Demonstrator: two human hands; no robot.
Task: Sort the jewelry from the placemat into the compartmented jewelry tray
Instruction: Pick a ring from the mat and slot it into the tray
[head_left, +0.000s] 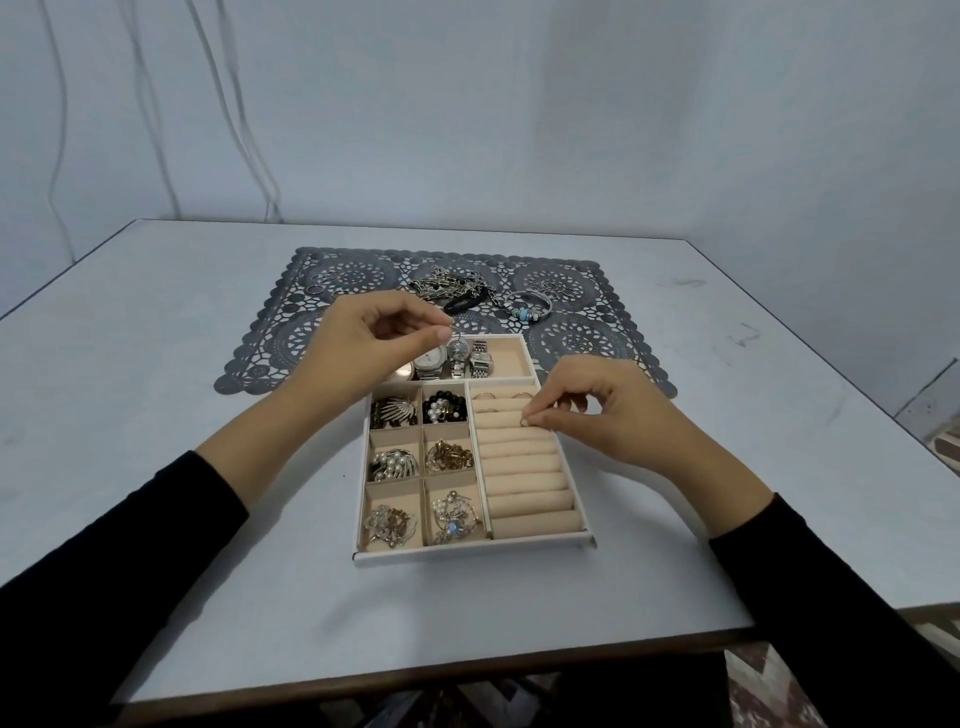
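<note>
A small ring (524, 422) is pinched by the right hand (597, 415) against the padded beige ring rolls (524, 467) in the jewelry tray (467, 553). The rolls run left to right, so a groove lies just below. The left hand (363, 343) is pinched above the watches (462, 358); whether it holds anything cannot be told. Metal chains (447, 286) and a beaded bangle (530, 306) are left on the lacy placemat (597, 332).

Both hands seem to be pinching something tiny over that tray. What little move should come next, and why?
Probably the right hand should push its small ring down into the groove between the beige padded ring rolls of the white compartmented tray. The ring is right at the rolls, and other rings sit in rows behind. The left hand pinches a tiny item I cannot identify.
</note>
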